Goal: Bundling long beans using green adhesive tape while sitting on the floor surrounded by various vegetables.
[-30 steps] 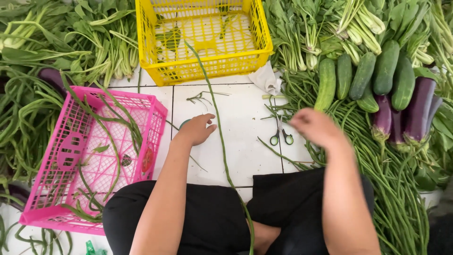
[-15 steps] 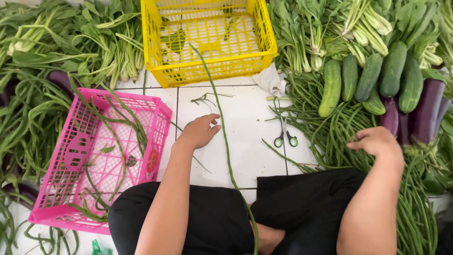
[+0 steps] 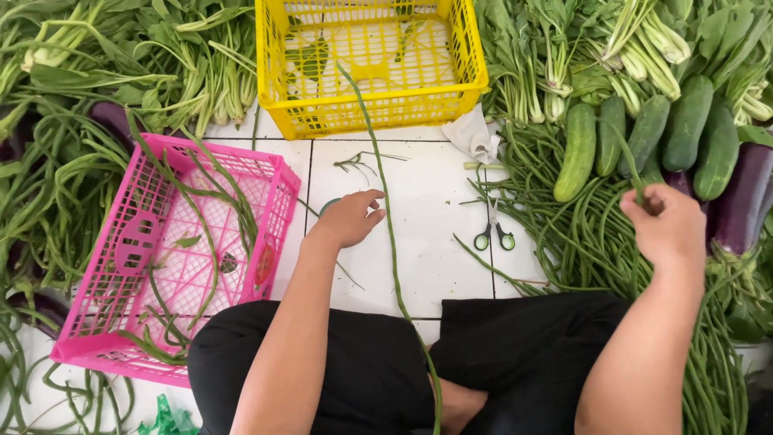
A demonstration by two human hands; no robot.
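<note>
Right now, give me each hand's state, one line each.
Left hand: loosely open, holding nothing, beside a long bean lying on the tiled floor.
Right hand: closed on a long bean stem over the bean pile.

Long bean point(image 3: 392, 242) lay on the floor point(image 3: 435, 242) between the hands, crate point(image 3: 173, 258) to the left, basket point(image 3: 370, 64) behind, scissors point(image 3: 493, 229) to the right, cucumbers point(image 3: 644, 137) on the bean pile point(image 3: 596, 242) far right.

The right hand's point(image 3: 664, 225) fingertips were hidden among the long beans point(image 3: 596, 242), so its grip could not be judged. The yellow crate point(image 3: 467, 80) was cut off by the top edge. The eggplants point(image 3: 741, 197) ran past the right edge.
</note>
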